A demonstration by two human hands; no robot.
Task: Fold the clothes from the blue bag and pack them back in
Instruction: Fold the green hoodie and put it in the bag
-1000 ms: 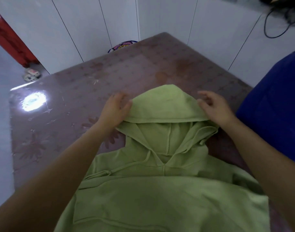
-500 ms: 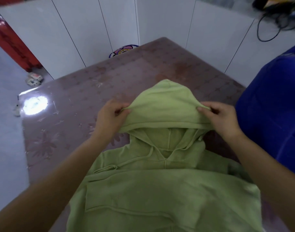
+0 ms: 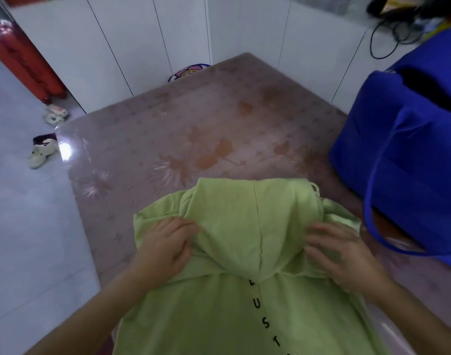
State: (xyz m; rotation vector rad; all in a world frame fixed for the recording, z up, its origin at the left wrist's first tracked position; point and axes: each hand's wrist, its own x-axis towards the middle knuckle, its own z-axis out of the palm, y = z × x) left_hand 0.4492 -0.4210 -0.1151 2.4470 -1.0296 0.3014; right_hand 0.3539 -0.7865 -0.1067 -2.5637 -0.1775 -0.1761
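Observation:
A light green hoodie (image 3: 245,311) lies on the table (image 3: 193,119) in front of me, with black letters running down its middle. Its hood (image 3: 255,226) is folded down toward me and lies flat on the body of the garment. My left hand (image 3: 165,249) grips the hood's left edge, fingers curled into bunched fabric. At the hood's right edge my right hand (image 3: 344,254) rests on the cloth with fingers spread; it is blurred. The blue bag (image 3: 411,162) stands open on the table to the right of the hoodie.
The table has a glossy brown floral cover, with bare surface beyond the hood. Small shoes (image 3: 44,149) lie on the pale floor at the left near a red object (image 3: 22,62). White panels stand behind the table, and dark cables (image 3: 396,34) lie at the top right.
Both hands have pulled the hood from its stretched-out position back toward me and laid it onto the hoodie. The view has shifted, showing more of the blue bag.

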